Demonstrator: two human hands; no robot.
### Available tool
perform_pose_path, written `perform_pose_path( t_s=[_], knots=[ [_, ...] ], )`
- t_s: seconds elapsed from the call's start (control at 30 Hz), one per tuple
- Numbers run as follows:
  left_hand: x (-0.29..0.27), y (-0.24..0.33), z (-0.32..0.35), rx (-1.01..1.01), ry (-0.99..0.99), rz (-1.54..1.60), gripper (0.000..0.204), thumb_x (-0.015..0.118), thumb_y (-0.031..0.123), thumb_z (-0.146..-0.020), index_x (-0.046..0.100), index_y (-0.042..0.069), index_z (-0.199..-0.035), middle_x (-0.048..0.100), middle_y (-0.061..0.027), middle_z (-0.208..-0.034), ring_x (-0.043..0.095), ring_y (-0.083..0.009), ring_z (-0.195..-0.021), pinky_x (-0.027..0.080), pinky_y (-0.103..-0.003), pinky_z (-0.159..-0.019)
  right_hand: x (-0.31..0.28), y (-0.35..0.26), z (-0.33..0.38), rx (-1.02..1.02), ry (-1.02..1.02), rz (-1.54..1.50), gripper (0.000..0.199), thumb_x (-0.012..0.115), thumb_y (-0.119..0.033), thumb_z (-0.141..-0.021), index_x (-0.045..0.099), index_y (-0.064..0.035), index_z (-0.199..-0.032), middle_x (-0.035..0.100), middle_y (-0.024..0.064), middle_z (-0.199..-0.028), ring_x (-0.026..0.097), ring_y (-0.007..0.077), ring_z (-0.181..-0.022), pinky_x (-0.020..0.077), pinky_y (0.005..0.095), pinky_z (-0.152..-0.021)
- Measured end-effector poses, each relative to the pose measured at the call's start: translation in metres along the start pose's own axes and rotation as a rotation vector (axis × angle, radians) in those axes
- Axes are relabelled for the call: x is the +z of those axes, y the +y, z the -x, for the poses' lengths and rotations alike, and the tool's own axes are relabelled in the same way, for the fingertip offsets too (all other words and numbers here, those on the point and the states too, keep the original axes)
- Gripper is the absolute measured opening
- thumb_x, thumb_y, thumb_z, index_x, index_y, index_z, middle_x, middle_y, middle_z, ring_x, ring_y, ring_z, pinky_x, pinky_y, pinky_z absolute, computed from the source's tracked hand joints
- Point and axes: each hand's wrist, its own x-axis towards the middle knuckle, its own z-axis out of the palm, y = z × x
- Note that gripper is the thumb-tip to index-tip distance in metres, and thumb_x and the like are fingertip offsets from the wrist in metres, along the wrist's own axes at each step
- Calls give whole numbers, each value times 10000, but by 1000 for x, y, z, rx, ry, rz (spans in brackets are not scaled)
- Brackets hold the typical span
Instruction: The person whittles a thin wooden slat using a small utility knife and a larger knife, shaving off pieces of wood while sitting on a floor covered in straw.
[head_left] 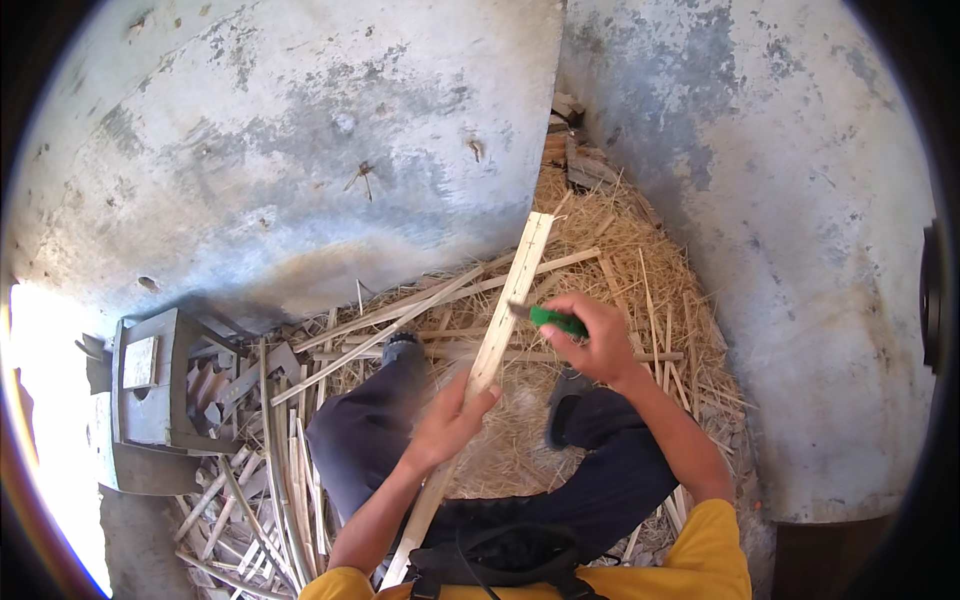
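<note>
My left hand (452, 416) grips a long pale bamboo slat (508, 300) near its middle; the slat runs from my lap up toward the corner of the wall. My right hand (592, 338) is closed around a green-handled knife (548, 319), whose blade tip touches the right edge of the slat just above my left hand. I sit with dark trousers, knees spread, feet resting on straw.
Loose straw and shavings (620, 260) cover the ground in the corner between two stained concrete walls (300, 150). Several thin bamboo strips (280, 470) lie at my left. A grey wooden stool (150, 400) stands farther left. A dark strap lies on my lap.
</note>
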Motion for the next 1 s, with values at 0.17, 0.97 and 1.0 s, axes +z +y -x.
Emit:
perform_pose_path(
  t_s=[0.17,0.97,1.0],
  knots=[
    [-5,-2,-3,113,90,-202,353,732,241,-1040,598,3,-1264,596,16,-871,537,-60,-722,472,-269,-650,16,-16,16,-79,-115,53,245,812,-297,-939,741,-96,-1059,737,62,-926,745,237,-737,569,338,-621],
    [-2,-8,-2,196,312,-487,307,730,141,-967,542,-59,-1104,694,-309,-859,694,-537,-871,544,-514,-707,39,-9,21,-10,-17,87,187,820,-201,-906,783,-49,-1007,784,90,-925,751,203,-718,585,312,-614],
    [-3,-8,-1,161,304,-506,313,728,150,-967,541,-60,-1104,693,-315,-863,692,-538,-874,544,-519,-712,38,-7,15,-54,21,121,183,811,-208,-916,786,-50,-1005,786,83,-923,744,183,-711,579,306,-607]
  ],
)
